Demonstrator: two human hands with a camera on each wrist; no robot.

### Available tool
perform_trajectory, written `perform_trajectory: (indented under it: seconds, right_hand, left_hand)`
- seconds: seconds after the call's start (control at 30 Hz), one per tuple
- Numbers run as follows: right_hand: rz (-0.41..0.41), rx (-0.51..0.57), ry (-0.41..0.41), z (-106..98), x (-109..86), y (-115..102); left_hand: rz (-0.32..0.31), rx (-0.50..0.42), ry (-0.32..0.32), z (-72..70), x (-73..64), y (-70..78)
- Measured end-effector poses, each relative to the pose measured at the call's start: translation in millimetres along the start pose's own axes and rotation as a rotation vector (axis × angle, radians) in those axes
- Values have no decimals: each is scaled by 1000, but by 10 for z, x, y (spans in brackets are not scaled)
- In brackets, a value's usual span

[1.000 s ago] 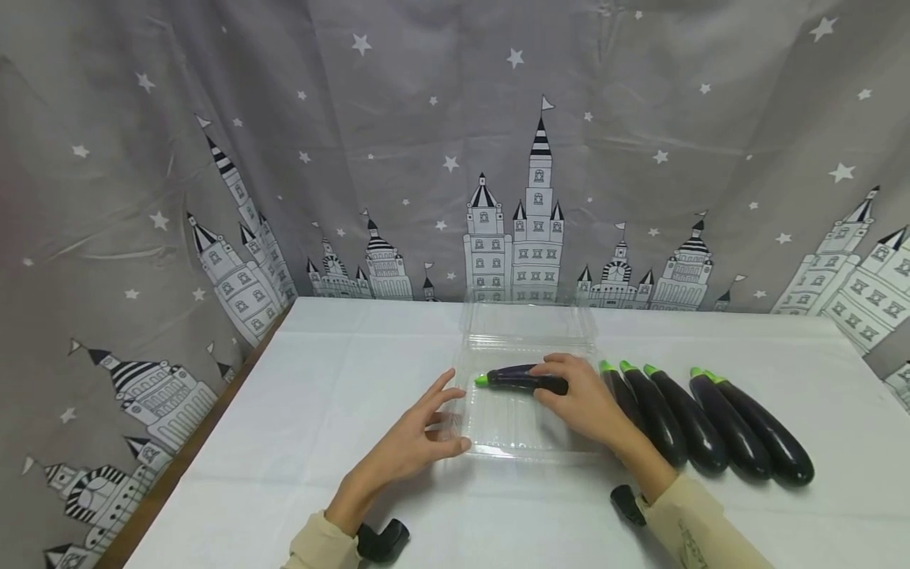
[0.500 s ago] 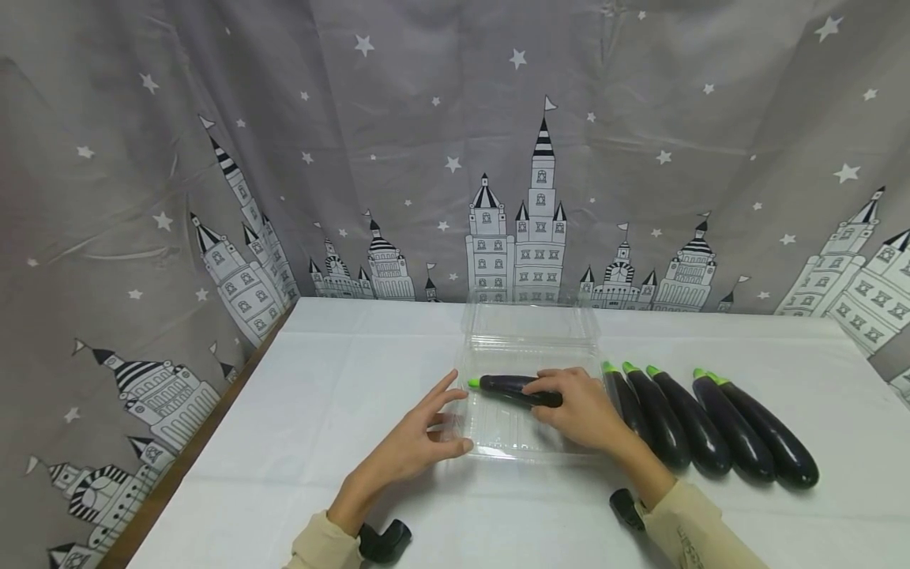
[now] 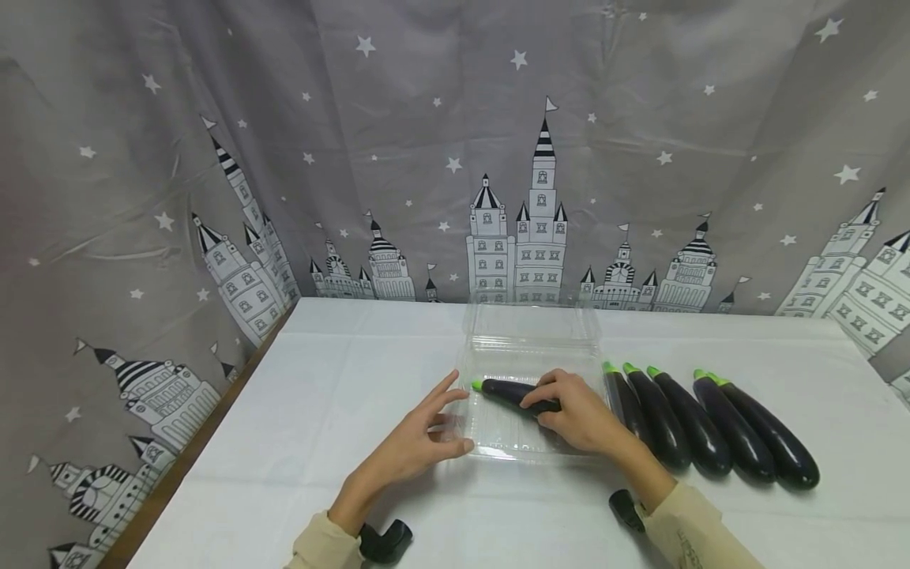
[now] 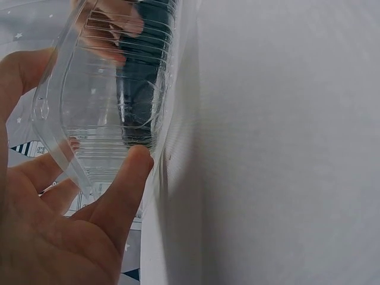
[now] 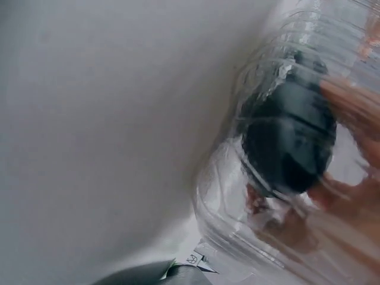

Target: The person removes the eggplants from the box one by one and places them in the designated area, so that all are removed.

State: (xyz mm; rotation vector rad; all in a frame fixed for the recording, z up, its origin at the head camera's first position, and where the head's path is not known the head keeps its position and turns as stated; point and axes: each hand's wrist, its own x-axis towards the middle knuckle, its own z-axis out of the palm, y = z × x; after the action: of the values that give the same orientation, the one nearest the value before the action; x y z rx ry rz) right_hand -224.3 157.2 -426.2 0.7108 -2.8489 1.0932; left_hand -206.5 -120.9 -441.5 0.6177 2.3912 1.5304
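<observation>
A clear plastic clamshell container lies on the white table with its lid folded back. Inside it is a dark purple eggplant with a green stem end pointing left. My right hand grips the eggplant near its thick end, fingers over the top. Through the clear wall in the right wrist view, the round end of the eggplant shows between thumb and fingers. My left hand is spread along the container's left side. In the left wrist view its thumb touches the container's ribbed wall.
Several more eggplants lie side by side to the right of the container, green ends away from me. The nearest one is right beside the container's wall. A grey curtain with castles and stars hangs behind the table.
My right hand has brought the eggplant slightly toward me inside the container, and its thick end now sits lower and tilted toward me. The left hand stays in place.
</observation>
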Motion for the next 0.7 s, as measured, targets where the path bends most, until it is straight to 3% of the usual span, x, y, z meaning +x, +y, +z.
perform_trajectory:
  seconds: [0.2,0.53,0.7]
  right_hand:
    - [-22,71,-26,-7,-14,12]
    - [-42,112,-114,0,9,41]
    - [-45,113,-121,-2,17,47]
  left_hand:
    - [-4,6,-1,2,8,-4]
    - [-11,-2,0,3,10,16]
    - [-9,-3,2,8,13,18]
